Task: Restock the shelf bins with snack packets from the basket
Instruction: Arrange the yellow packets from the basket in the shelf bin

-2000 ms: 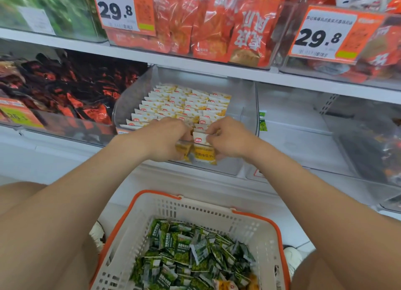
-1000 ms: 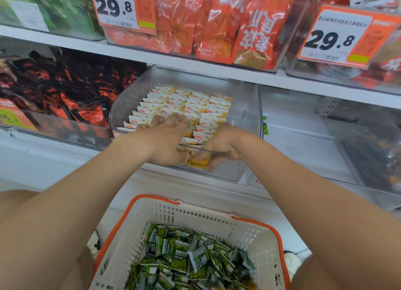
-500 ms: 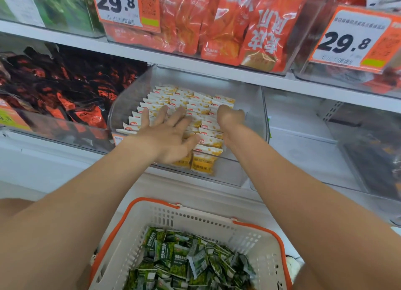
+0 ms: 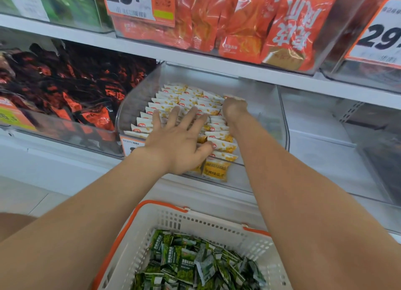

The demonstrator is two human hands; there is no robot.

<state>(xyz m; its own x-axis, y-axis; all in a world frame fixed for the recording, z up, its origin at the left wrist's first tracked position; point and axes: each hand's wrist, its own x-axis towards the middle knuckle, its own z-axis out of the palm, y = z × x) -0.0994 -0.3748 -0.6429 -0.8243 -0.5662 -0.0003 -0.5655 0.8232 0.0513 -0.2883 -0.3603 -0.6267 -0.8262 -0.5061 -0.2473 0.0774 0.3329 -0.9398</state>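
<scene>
**Stock entry: yellow snack packets, middle shelf bin**

Yellow snack packets [image 4: 191, 101] are standing in overlapping rows inside the clear bin [image 4: 265, 116], apparently so they sit neatly. The left hand [image 4: 173, 142] is pressing flat on the near rows with fingers spread, likely steadying them. The right hand [image 4: 235, 109] is reaching the far row; its fingers are hidden, so I cannot tell its grip. Green packets [image 4: 191, 266] are waiting in the near basket [image 4: 195, 220].

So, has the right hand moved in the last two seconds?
Yes. The right hand has gone from the front edge of the clear bin to its back, along the rows of yellow packets.
</scene>
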